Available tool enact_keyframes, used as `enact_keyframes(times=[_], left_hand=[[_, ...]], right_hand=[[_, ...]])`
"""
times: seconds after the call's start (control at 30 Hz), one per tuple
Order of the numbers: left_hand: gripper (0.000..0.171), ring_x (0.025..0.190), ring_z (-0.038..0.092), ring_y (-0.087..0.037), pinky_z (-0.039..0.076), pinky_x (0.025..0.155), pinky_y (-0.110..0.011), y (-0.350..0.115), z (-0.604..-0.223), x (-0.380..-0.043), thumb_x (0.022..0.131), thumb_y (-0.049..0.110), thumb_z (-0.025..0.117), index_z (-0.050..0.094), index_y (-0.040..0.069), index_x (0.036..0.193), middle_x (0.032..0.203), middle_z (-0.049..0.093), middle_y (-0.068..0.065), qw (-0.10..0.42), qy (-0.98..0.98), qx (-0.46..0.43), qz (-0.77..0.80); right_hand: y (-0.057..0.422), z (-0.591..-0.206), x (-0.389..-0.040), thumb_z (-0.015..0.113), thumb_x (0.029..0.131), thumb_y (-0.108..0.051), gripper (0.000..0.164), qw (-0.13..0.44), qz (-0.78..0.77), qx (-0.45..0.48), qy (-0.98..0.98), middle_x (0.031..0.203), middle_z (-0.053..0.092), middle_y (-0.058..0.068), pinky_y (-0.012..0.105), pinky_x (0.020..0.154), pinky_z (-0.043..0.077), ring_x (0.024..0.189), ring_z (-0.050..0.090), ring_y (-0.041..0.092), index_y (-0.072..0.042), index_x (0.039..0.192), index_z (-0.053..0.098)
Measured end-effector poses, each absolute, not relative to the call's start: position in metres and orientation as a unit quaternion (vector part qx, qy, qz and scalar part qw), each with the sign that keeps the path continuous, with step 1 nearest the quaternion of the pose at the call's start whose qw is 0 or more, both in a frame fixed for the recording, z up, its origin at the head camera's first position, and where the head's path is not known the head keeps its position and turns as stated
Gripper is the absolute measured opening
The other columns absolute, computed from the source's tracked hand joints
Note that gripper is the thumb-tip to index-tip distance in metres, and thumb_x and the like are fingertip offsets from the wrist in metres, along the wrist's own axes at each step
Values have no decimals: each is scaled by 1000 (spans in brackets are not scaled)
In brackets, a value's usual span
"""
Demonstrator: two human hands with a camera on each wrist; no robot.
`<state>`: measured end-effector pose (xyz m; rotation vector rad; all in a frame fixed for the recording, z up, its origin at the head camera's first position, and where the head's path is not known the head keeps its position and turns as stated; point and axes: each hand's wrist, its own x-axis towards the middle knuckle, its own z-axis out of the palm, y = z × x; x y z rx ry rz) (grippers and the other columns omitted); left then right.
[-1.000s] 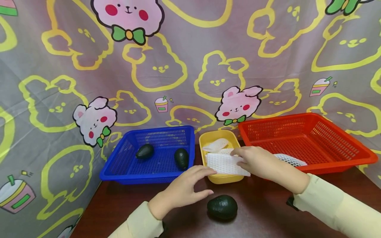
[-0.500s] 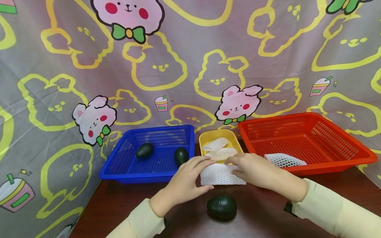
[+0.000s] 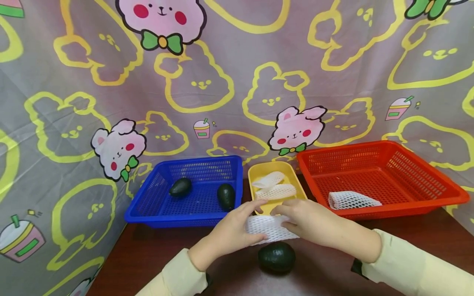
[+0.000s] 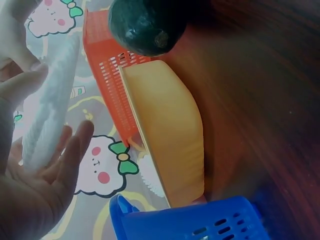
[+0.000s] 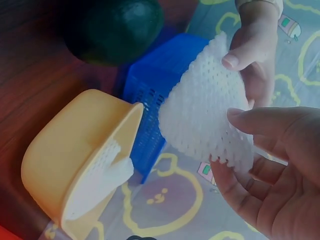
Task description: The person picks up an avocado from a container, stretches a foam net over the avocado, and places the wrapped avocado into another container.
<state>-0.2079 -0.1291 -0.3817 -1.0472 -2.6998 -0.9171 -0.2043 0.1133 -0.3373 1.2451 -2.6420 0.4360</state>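
Observation:
A white foam fruit net (image 3: 269, 228) is held up between both hands, just behind and above a dark green avocado (image 3: 277, 257) on the table. My left hand (image 3: 230, 228) grips the net's left end, thumb in front and fingers behind. My right hand (image 3: 314, 222) pinches the other end; the right wrist view shows its thumb on the near face of the net (image 5: 202, 100) and its fingers at the lower edge. In the left wrist view the net (image 4: 52, 100) appears edge-on, flat and with no fruit seen inside.
Behind the hands stands a yellow tub (image 3: 272, 165) with more foam nets (image 3: 275, 191). To its left is a blue basket (image 3: 185, 222) with two avocados (image 3: 180, 187). A red basket (image 3: 418, 204) on the right has one foam net (image 3: 352, 200) near its front wall.
Both hands have drawn the foam net from over the yellow tub toward the person, down to just behind the avocado. The left hand has taken hold of the net's left end.

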Motion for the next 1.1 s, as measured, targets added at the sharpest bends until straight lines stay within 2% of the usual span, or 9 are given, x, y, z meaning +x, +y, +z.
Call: enact_keyframes(times=[0.23,0.43,0.53,0.7,0.83,1.1], left_hand=[[45,90,62,-5,53,79,-23,-129,-382,-209,84,25,87,69,11,123,112,71,0,7,-883,-324,-340],[27,81,63,-5,53,71,-21,-130,-385,-211,86,18,86,74,6,108,99,74,-3,38,-871,-339,-354],[24,82,64,-7,54,73,-23,-131,-389,-211,86,15,85,75,5,105,98,74,-4,59,-865,-346,-358],[23,85,65,-9,55,75,-25,-135,-395,-210,86,13,84,75,5,106,100,74,-4,67,-867,-329,-369],[24,85,65,-10,55,75,-26,-137,-399,-209,87,14,84,74,5,107,101,74,-4,80,-864,-316,-383],[23,88,66,-11,57,78,-29,-135,-405,-206,88,11,82,73,4,108,102,74,-4,119,-846,-316,-412]], right_hand=[[115,-337,-201,87,81,-12,32,113,154,427,-884,102,73,2,33,76,60,89,69,18,-12,111,75],[129,-340,-203,86,81,-8,33,114,196,409,-884,104,74,1,34,78,60,91,70,17,-12,112,75],[137,-342,-206,87,81,-6,33,107,219,393,-887,100,73,-2,31,75,60,85,67,13,-13,111,75],[147,-346,-210,86,81,-5,35,94,256,375,-886,90,67,-9,25,67,57,77,61,6,-11,112,73],[152,-350,-213,87,81,-8,36,95,296,357,-881,88,64,-12,26,67,57,76,60,4,-11,112,68],[150,-362,-215,87,81,-7,31,81,369,346,-859,91,65,-10,28,72,59,81,63,6,-16,101,64]])
